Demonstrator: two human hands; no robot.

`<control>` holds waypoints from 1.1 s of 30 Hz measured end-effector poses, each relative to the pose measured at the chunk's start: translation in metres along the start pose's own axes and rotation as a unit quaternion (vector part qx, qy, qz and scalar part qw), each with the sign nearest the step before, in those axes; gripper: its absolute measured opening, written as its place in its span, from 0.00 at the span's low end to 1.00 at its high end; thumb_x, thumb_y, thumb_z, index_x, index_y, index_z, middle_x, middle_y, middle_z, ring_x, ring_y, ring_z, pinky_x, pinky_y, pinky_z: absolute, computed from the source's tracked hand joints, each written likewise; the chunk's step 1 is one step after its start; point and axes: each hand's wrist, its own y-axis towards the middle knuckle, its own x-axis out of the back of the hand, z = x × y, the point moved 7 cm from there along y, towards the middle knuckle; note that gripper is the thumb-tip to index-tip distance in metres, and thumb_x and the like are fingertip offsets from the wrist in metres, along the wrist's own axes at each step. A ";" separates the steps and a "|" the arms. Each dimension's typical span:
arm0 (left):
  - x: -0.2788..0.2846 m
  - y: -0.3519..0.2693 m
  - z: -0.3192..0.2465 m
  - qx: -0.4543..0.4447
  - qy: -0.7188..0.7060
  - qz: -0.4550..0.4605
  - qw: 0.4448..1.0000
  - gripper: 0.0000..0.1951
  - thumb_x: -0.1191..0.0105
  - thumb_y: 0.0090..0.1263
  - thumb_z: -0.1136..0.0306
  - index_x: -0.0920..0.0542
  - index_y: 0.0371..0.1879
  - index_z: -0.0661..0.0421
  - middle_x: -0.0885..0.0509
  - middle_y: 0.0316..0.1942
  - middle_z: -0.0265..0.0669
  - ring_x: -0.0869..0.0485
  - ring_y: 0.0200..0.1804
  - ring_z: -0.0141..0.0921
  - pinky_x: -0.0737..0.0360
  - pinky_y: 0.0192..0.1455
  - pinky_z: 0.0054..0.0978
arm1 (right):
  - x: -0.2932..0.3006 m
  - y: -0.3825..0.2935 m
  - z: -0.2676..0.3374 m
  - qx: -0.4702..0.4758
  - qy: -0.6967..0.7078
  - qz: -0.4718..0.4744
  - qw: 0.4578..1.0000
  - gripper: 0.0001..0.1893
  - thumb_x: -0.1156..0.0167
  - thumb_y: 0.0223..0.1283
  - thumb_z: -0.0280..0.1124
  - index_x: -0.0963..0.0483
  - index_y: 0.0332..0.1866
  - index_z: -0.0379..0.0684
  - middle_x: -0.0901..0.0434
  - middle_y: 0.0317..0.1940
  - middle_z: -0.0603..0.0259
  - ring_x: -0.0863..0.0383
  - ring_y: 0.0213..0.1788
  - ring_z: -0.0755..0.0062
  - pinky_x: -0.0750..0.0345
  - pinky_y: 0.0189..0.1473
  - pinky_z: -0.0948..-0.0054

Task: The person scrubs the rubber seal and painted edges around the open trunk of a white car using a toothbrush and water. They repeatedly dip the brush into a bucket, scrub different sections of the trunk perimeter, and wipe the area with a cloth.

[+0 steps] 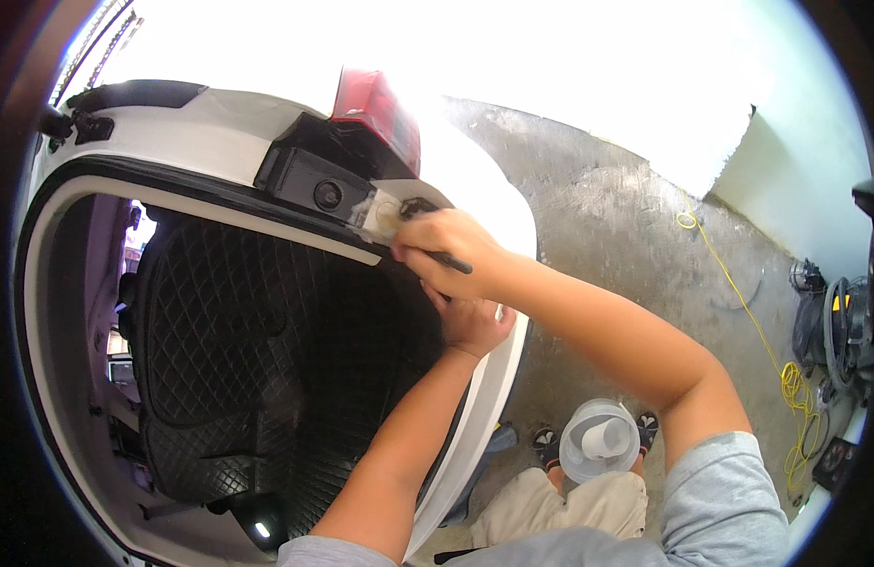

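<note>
My right hand [444,248] is closed around a slim dark handle [449,262], held against the white car's rear body edge below the tail light. The tool's working end is hidden by the fingers. Just below, my left hand [474,322] rests on the edge of the open boot, with no object visible in it; its fingers are partly hidden. Beside the right hand are a pale, smeared patch [384,212] and a dark fitting [416,207]. A red tail light [380,113] and a black panel with a round part [328,195] lie beyond.
The boot holds a black quilted liner [224,319]. Between the person's feet stands a translucent bucket [577,461] with a white cup [607,438] inside. A yellow cord [734,283] runs over the concrete floor to coiled hoses [837,333] at right. Someone's denim-clad leg [472,482] shows beyond the bumper.
</note>
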 end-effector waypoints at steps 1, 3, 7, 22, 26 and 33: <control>0.003 0.000 -0.002 -0.008 0.009 -0.015 1.000 0.15 0.32 0.60 0.52 0.09 0.40 0.47 0.10 0.46 0.34 0.14 0.56 0.44 0.59 0.75 0.87 | 0.003 -0.001 0.004 0.029 0.015 -0.024 0.999 0.06 0.39 0.64 0.28 0.19 0.34 0.37 0.16 0.28 0.47 0.15 0.35 0.38 0.18 0.41 0.50; -0.001 0.003 0.001 0.020 -0.057 0.008 0.998 0.15 0.33 0.60 0.52 0.09 0.40 0.47 0.10 0.46 0.34 0.15 0.57 0.44 0.59 0.75 0.87 | 0.003 0.000 -0.003 -0.025 -0.002 -0.030 0.999 0.06 0.39 0.64 0.27 0.19 0.35 0.37 0.16 0.29 0.47 0.15 0.35 0.38 0.18 0.41 0.51; 0.007 0.003 -0.005 -0.014 0.027 -0.025 0.999 0.16 0.33 0.59 0.53 0.09 0.42 0.48 0.10 0.48 0.33 0.17 0.60 0.44 0.58 0.76 0.87 | -0.004 0.000 -0.024 -0.138 0.274 -0.029 0.951 0.05 0.40 0.63 0.25 0.17 0.38 0.37 0.15 0.32 0.45 0.13 0.36 0.41 0.17 0.41 0.53; 0.009 0.003 -0.008 -0.009 0.035 -0.026 0.999 0.12 0.35 0.59 0.56 0.13 0.37 0.47 0.13 0.48 0.32 0.22 0.68 0.41 0.60 0.75 0.89 | 0.020 -0.001 -0.005 -0.009 0.117 -0.154 0.981 0.06 0.40 0.64 0.25 0.18 0.37 0.35 0.16 0.30 0.42 0.15 0.32 0.42 0.17 0.39 0.56; 0.011 0.003 -0.006 -0.003 0.027 -0.008 1.000 0.12 0.34 0.59 0.55 0.13 0.36 0.48 0.12 0.49 0.33 0.22 0.67 0.40 0.61 0.75 0.89 | 0.014 0.008 -0.012 -0.104 0.134 -0.157 0.973 0.07 0.42 0.65 0.25 0.18 0.37 0.34 0.16 0.30 0.44 0.15 0.32 0.44 0.17 0.38 0.55; 0.005 0.002 -0.003 -0.016 0.045 0.009 0.999 0.10 0.37 0.61 0.55 0.15 0.32 0.47 0.14 0.63 0.35 0.26 0.74 0.40 0.64 0.75 0.90 | 0.062 -0.100 -0.032 -0.178 0.055 -0.147 0.971 0.12 0.43 0.70 0.29 0.15 0.47 0.34 0.16 0.28 0.57 0.17 0.30 0.71 0.18 0.38 0.69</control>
